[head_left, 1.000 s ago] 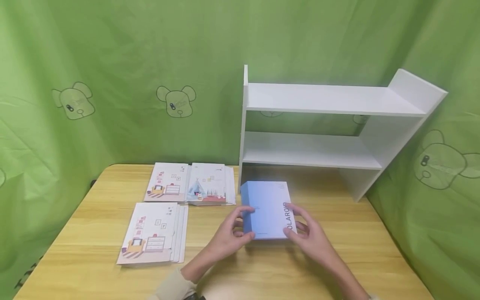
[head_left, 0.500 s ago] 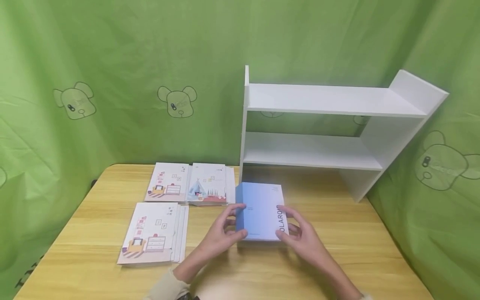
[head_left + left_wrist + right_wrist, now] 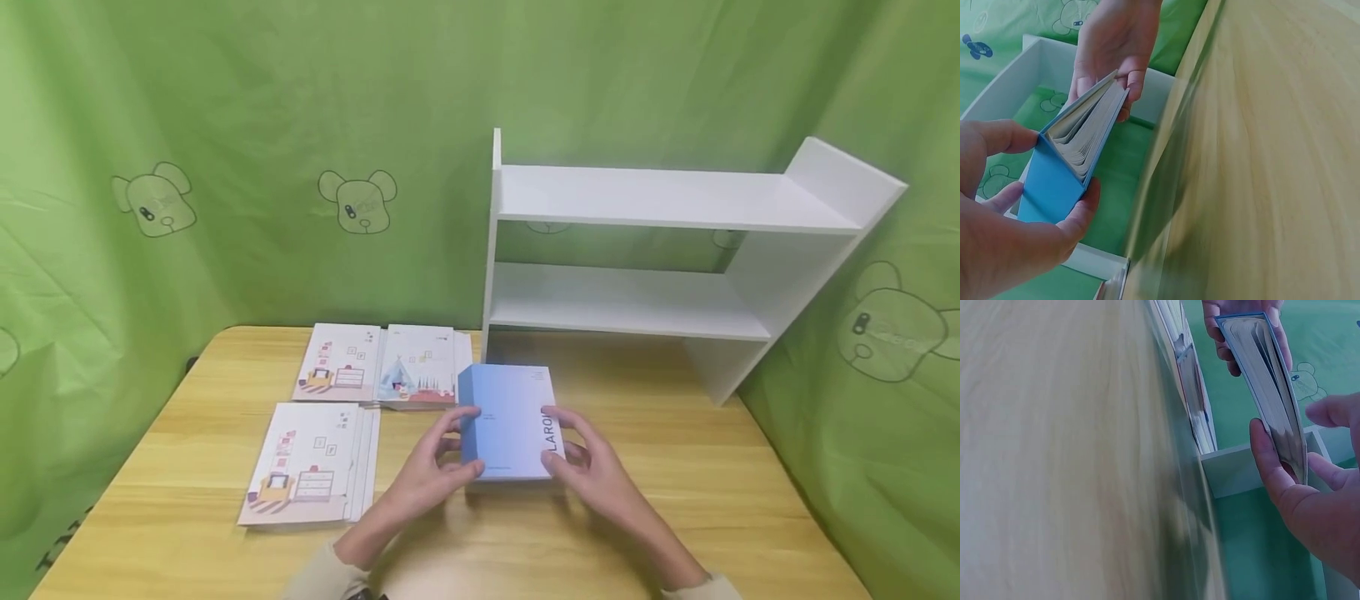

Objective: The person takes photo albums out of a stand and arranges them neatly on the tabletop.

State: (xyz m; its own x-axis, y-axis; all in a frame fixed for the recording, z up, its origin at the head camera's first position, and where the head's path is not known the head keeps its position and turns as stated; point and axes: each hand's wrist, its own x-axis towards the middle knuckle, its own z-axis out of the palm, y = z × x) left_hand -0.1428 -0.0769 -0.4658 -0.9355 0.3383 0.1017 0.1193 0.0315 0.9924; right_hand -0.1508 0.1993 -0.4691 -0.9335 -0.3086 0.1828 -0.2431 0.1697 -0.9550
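Note:
Between my two hands is a thick blue-to-white photo album (image 3: 513, 425), held above the table with its cover up and dark lettering along its right side. My left hand (image 3: 431, 471) grips the blue spine edge with thumb and fingers. On the opposite side, my right hand (image 3: 592, 467) holds the page edge, its thumb near the lower corner. The left wrist view shows the album's pages (image 3: 1088, 134) fanned slightly apart between the covers. From the right wrist, the album (image 3: 1266, 381) appears end-on, with the right thumb and fingers around its near end.
A white two-tier shelf (image 3: 630, 300) stands at the back right. Left of the album lie several illustrated booklets in stacks: a front stack (image 3: 300, 467), a back left stack (image 3: 337, 362) and a tent-picture stack (image 3: 420, 367). Green curtain (image 3: 262, 125) surrounds the wooden table (image 3: 187, 467).
Both hands have carried the album a little to the left, away from the front of the shelf. Their hold stays the same, and the booklets lie as before.

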